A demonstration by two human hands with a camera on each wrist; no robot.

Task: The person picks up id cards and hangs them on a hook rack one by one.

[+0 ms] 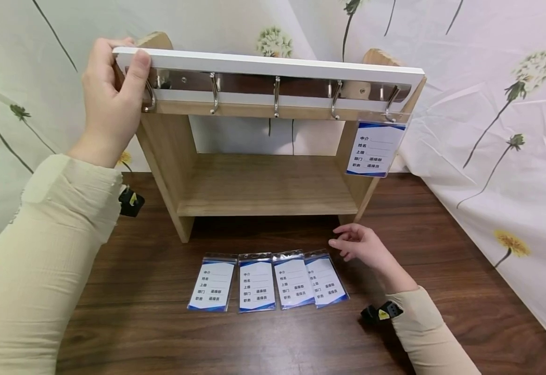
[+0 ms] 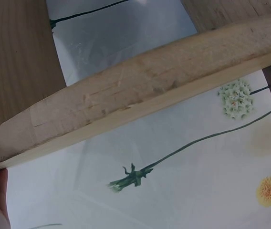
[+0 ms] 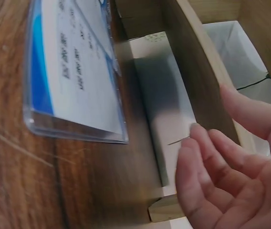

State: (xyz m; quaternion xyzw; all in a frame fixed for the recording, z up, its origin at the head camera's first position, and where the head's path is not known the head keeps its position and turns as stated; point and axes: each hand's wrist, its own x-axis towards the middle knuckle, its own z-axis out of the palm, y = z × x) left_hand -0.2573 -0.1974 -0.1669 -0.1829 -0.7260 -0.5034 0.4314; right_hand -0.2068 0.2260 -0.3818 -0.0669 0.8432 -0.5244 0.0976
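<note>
In the head view, my left hand (image 1: 113, 99) grips the upper left corner of a wooden shelf unit (image 1: 268, 185), thumb over the white front board (image 1: 263, 58). That board carries a metal rail with several hooks (image 1: 276, 96). From the rightmost hook hangs a clear badge holder (image 1: 377, 148) with a printed card. Several more badge holders (image 1: 257, 284) lie in a row on the table, the rightmost one (image 1: 328, 281) partly under its neighbour. Just beyond its upper right corner is my right hand (image 1: 359, 247), fingers loosely bent, holding nothing.
The shelf unit stands on a dark brown wooden table (image 1: 273, 344). Behind and to the right hangs a white cloth (image 1: 479, 104) printed with flowers. A wooden side panel edge (image 2: 140, 86) crosses the left wrist view.
</note>
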